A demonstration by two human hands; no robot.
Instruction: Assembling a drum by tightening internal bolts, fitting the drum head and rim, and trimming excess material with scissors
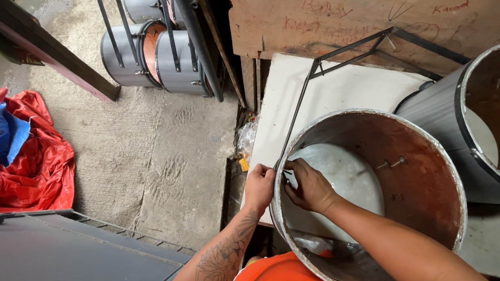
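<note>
Pinching at the near left rim of a drum shell point(371, 199), both hands are working on one spot. The left hand point(259, 186) is pressing from outside the wall, fingers closed together against the rim, while the right hand point(309, 188) is reaching in from inside, its grip closed on what looks like a small metal fitting point(288, 175) at the wall; the piece is too small to tell exactly. Holding from both sides like this is probably keeping the fitting steady through the wall.

The shell is standing open end up on a white board point(339, 88), toward its front edge, so the inside is easy to reach. It is empty apart from bolts point(391, 164) poking through the rusty brown inner wall on the far side; the pale board is showing through the bottom. A thin black rod frame point(354, 47) is leaning beside the rim.

A second shell point(493, 113) is sitting at the board's right edge, touching the first, also empty. On the concrete floor point(158, 150), a rack is holding more grey drums point(149, 47), and red cloth point(19, 156) is lying at the left.
</note>
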